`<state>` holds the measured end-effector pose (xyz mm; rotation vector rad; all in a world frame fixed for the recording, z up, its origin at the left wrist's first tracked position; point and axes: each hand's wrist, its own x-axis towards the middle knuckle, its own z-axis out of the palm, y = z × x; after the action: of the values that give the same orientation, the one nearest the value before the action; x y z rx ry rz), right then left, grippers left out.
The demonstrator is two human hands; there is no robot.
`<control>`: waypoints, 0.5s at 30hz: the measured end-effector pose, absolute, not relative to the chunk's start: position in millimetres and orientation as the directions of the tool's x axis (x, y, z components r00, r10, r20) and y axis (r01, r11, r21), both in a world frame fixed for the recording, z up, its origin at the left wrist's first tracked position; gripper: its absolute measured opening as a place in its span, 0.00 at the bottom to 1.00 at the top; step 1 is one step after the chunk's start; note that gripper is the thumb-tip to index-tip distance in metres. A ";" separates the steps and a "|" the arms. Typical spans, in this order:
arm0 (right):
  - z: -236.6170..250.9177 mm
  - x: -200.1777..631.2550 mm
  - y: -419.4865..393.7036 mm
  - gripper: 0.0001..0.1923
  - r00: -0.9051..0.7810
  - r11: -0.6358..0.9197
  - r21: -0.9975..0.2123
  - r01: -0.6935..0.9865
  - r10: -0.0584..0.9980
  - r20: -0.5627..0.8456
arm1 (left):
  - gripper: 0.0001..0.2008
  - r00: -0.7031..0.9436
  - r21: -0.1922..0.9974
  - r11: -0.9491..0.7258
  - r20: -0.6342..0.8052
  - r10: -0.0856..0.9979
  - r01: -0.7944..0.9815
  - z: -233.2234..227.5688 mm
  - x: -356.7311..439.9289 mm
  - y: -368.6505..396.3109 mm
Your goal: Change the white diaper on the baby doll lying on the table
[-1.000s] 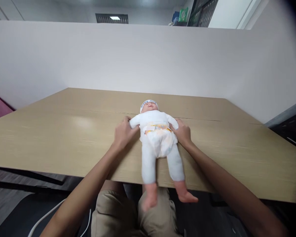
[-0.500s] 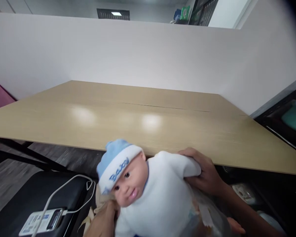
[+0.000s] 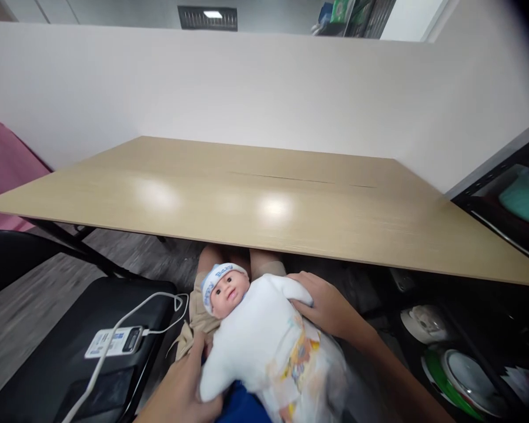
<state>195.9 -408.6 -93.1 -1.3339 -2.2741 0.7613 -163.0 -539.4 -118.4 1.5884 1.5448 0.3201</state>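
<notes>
Head view: baby doll (image 3: 255, 335) lying face up over lap (image 3: 197, 314), between hands, slanting, head pointing far left. Left hand (image 3: 189, 382) wrapping fingers round one arm, nearer head; right hand (image 3: 324, 299) holding other arm, nearer diaper (image 3: 302, 358).

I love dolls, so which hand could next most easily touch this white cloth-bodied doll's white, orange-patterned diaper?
Probably the right hand: it grips the white cloth-bodied doll by one arm, close to the white, orange-patterned diaper. The left hand, at the other arm, looks farther.
</notes>
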 end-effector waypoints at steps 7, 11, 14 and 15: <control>-144.7 217.4 -395.2 0.26 -0.555 0.381 -0.629 0.678 0.826 -0.098 | 0.30 0.326 0.754 0.172 -0.463 0.824 0.635 -140.2 -189.2 -524.8; -141.7 213.0 -383.8 0.24 -0.567 0.400 -0.607 0.687 0.818 -0.102 | 0.27 0.406 0.877 0.238 -0.415 0.815 0.418 -149.3 -205.0 -498.4; -123.1 194.7 -384.5 0.22 -0.594 0.443 -0.607 0.660 0.802 -0.061 | 0.29 0.231 0.927 0.254 -0.320 0.919 0.276 -179.0 -209.7 -497.6; -114.0 187.7 -388.7 0.22 -0.610 0.460 -0.612 0.643 0.791 -0.045 | 0.28 0.148 0.932 0.239 -0.286 0.947 0.274 -192.7 -211.2 -504.0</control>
<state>187.7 -388.7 -114.0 -1.2362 -2.4652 0.8749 -211.2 -504.0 -192.7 1.2657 1.3634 0.7417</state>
